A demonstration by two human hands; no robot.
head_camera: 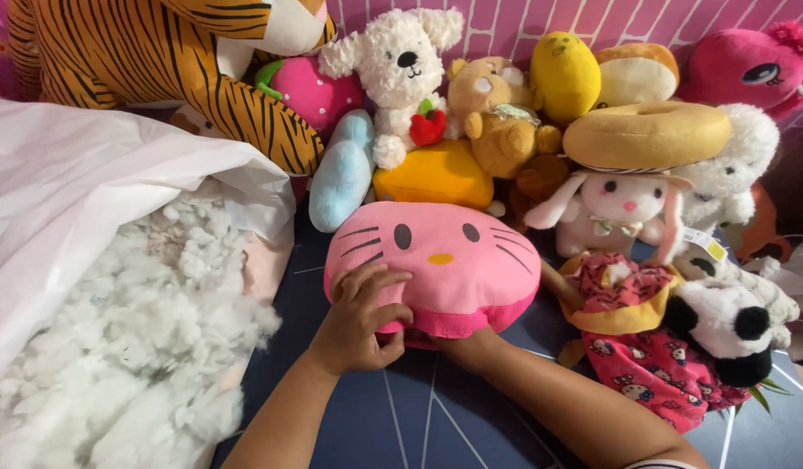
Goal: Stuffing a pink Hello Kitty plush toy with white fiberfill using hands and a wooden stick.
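While gripping pink cat plush (445, 256): left hand (360, 320), right hand (458, 343) beneath.

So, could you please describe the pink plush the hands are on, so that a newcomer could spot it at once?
Start from the big white bag of fluffy stuffing on the left; just right of it, on the dark mat, lies a pink cat-face cushion. The left hand presses its front edge, and the right hand reaches underneath. Unlike its neighbours, it is a flat face with whiskers, oval eyes and a yellow nose.

One pink cat-face cushion (436, 265); one striped tiger plush (158, 61); two white dog plushes (400, 65) (736, 169); one tan bear (497, 108); one white rabbit plush (614, 208); one open bag of white stuffing (98, 260)
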